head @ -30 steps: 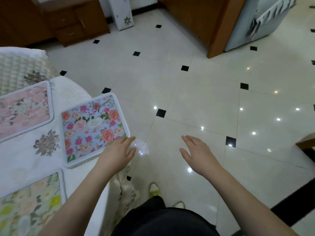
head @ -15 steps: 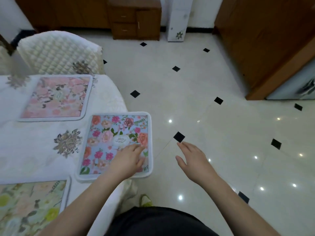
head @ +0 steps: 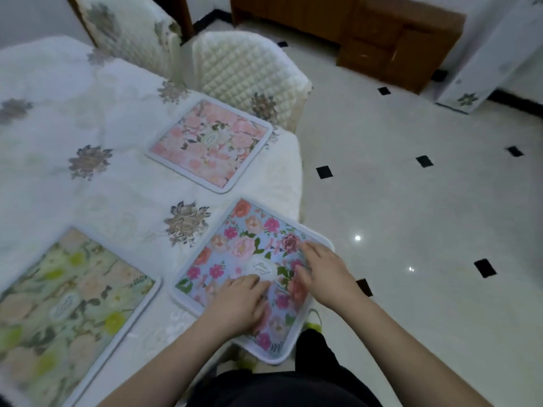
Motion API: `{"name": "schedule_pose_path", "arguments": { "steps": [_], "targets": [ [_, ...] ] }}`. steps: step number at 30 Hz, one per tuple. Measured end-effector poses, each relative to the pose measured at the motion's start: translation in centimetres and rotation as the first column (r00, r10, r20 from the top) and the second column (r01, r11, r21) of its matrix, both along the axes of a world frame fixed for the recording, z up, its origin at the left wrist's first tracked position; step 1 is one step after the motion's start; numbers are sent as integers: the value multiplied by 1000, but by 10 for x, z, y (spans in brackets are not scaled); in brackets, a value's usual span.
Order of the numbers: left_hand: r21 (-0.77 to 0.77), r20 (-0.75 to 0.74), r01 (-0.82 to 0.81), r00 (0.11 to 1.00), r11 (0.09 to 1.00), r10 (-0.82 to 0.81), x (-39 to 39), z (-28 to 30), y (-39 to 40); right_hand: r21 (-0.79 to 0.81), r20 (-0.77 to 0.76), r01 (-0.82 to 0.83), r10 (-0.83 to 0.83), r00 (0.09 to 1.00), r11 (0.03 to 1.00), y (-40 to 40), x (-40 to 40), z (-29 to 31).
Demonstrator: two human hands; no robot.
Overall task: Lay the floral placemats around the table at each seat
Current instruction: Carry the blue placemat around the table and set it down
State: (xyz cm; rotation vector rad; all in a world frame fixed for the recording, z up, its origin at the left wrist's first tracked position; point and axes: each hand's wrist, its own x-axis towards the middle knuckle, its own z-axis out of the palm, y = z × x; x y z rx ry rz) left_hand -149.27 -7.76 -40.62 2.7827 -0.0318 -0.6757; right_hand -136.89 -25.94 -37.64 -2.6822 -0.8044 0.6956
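Both hands are now laid on the blue floral placemat (head: 249, 268), whereas half a second ago only the left hand (head: 239, 304) was resting on it and the right hand (head: 324, 274) was held out over the floor. The view has also been swung leftward, so that more of the table (head: 88, 177) is taken in.

The left hand is pressed flat on the near half of the blue placemat, its fingers extended and relaxed toward the white oval at the centre. The right hand is set palm-down on the mat's right side, fingers spread and lightly bent, with the fingertips reaching a dark pink rose near the far right corner. Nothing is pinched or gripped by either hand.

The blue floral placemat is positioned at the near right edge of the table, turned at an angle, and its near right corner is seen overhanging the table edge. A pink floral placemat (head: 211, 145) is laid farther along the same edge, in front of a quilted white chair (head: 246, 66). A green and yellow floral placemat (head: 67, 301) is placed to the left of the blue one, apart from it. The table is covered by a white cloth with embroidered grey flowers. A second chair back (head: 129, 30) is visible beyond the first, a brown wooden cabinet (head: 390, 45) is seen at the wall, and the floor (head: 411, 215) is tiled in pale squares with small black diamonds.
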Motion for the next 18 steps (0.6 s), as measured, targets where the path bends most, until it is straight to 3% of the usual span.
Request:
{"name": "schedule_pose_path", "arguments": {
  "steps": [5,12,15,18],
  "targets": [
    [17,-29,-252,967,968,252,-15,-4,-22,-30,3,-253,253,967,967,25,51,-16],
    [52,86,-529,847,847,524,-20,-18,-49,-92,-101,-395,386,917,914,36,89,-29],
    [59,139,-635,770,771,623,-25,-22,-60,-128,-106,-463,452,886,877,37,94,-32],
    [114,55,-778,626,618,778,-34,-26,-74,-150,-122,-499,485,866,853,38,99,-34]
  ]
}}
